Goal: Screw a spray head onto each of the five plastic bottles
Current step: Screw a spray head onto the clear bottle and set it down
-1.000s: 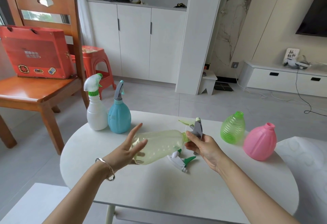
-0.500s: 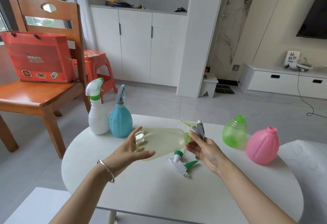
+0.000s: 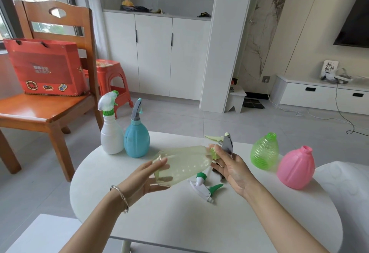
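Left hand [image 3: 147, 180] grips pale-yellow translucent bottle [image 3: 185, 162], lying sideways | right hand [image 3: 233, 168] pinches grey spray head [image 3: 227, 145] at neck

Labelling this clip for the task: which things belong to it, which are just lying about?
Belong: pale yellow bottle in the left hand, grey spray head held by the right hand; white bottle and blue bottle, heads on; green bottle and pink bottle, bare necks; loose white spray head.
Lying about: red box, wooden chair, orange stool.
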`<state>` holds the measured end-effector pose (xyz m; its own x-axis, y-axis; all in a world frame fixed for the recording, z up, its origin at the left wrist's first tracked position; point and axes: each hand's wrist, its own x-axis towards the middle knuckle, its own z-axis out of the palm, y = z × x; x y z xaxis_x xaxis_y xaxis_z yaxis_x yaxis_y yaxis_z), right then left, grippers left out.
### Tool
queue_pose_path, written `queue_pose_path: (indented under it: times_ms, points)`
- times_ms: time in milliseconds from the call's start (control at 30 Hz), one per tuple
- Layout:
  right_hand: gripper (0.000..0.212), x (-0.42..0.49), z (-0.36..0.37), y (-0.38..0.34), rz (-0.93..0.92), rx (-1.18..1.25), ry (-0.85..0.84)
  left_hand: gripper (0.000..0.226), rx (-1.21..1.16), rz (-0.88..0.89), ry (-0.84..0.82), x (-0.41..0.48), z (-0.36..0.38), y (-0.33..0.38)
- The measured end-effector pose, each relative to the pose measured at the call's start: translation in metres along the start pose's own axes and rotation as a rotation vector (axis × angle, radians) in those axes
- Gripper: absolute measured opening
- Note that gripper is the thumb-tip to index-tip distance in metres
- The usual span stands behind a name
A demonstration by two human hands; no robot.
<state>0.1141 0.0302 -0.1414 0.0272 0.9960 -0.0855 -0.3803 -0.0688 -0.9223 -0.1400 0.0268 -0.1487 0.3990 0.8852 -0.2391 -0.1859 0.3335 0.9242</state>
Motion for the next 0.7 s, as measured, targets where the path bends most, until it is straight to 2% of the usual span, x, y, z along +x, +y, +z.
queue_pose_path:
  times_ms: [133,300,400,500,600,700]
  points:
    - [0.029,-0.003,0.011,-0.003,-0.034,0.101,-0.072,0.068,-0.119,-0.131,0.042,0.003,0.004,-0.001]
    - [0.023,-0.003,0.022,-0.003,-0.083,0.132,0.018,0.063,-0.192,-0.026,0.039,0.000,0.006,-0.004]
    - [0.021,-0.004,0.027,-0.009,-0.113,0.151,0.016,0.086,-0.185,0.025,-0.013,-0.006,0.002,0.000]
    - [0.018,-0.004,0.036,-0.017,-0.163,0.057,0.028,0.085,-0.052,0.032,-0.078,-0.012,-0.007,0.005]
    - [0.009,-0.004,0.053,-0.024,-0.215,-0.064,0.013,0.071,0.076,0.034,-0.083,-0.021,-0.011,0.006]
    - [0.015,0.000,0.083,-0.025,-0.240,-0.170,-0.027,0.066,0.327,0.159,-0.014,-0.029,-0.015,0.005]
